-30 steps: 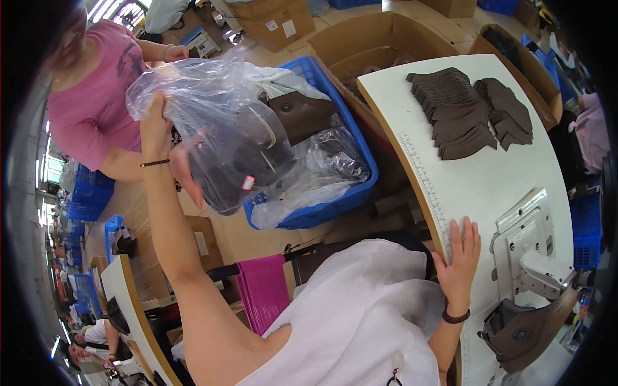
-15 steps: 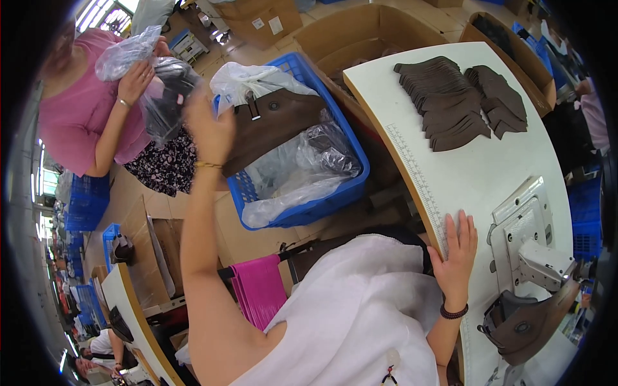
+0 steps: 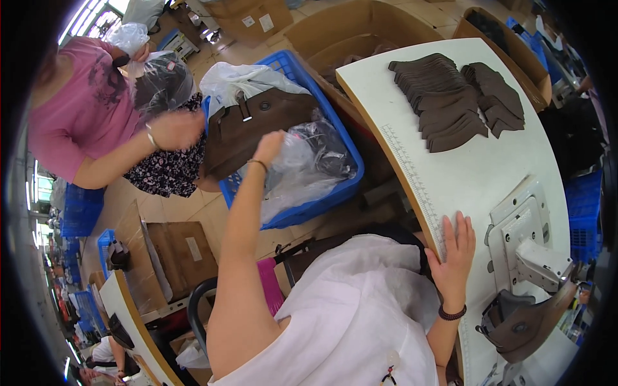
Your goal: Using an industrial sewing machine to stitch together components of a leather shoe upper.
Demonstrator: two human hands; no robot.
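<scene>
My left hand (image 3: 269,148) reaches over the blue plastic basket (image 3: 353,188), its fingers curled on the clear plastic bag (image 3: 293,154) inside. Beside that hand, a large brown leather-like piece (image 3: 257,116) with a strap, a metal buckle and a round eyelet lies over the basket's far left part. My right hand (image 3: 454,254) rests flat near the edge of the white worktable (image 3: 425,183), fingers stretched out and holding nothing. Dark contents show through the plastic in the basket.
Stacked brown cut pieces (image 3: 444,103) lie on the far worktable. A sewing machine (image 3: 541,260) stands at right, with a brown sewn piece (image 3: 524,325) by it. A co-worker in a pink top (image 3: 84,109) stands left with a clear bag (image 3: 164,80). Cardboard boxes (image 3: 360,29) stand behind.
My left hand has moved right and nearer, from beside the co-worker's bag to the plastic in the basket. The co-worker's one hand has lowered toward the basket. My right hand stays put.
</scene>
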